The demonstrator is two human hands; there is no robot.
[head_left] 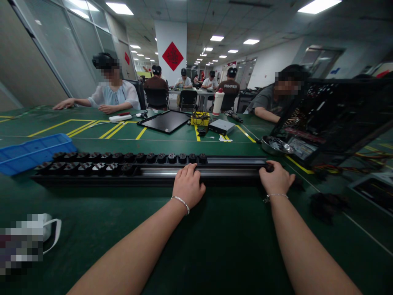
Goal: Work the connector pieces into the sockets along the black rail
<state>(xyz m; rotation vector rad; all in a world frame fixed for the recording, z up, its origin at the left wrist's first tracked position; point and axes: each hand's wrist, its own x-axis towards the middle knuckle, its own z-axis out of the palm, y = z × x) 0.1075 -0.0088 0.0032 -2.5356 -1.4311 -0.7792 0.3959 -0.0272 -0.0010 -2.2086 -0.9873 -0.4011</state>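
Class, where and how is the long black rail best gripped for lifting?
Probably grip the rail at both ends, coming in from left and right together. It lies flat across the table, long and narrow, with more black pieces toward its left end, so one grip midway might let it tip. The right hand is at its right end.

L hand lay on long blk two-channel rail, fingertips near rear row of small blk blocks. R hand pinched small dark piece btwn thumb & fingers. Blue plastic bin sat well L of L fingers.
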